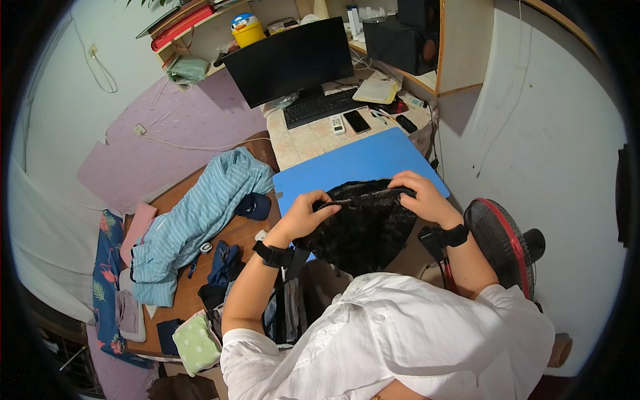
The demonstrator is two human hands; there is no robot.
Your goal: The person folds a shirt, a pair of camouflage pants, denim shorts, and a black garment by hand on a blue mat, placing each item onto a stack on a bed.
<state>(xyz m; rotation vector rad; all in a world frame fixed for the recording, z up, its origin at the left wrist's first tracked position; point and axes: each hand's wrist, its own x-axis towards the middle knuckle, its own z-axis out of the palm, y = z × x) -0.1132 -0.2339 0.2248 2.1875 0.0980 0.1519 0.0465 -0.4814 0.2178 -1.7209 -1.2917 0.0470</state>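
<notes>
Fingers (408, 181) pinch dark cloth (363, 230) at its edge.

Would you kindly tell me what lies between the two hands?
In the head view, a dark cloth spans the gap, its upper edge held by the left hand and right hand.

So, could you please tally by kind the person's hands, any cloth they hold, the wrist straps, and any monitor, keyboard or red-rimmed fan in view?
Hands: 2 (left hand, right hand)
Held dark cloth: 1
Black wrist straps: 2 (left strap, right strap)
Monitor: 1
Keyboard: 1
Red-rimmed fan: 1
Total: 8
</notes>
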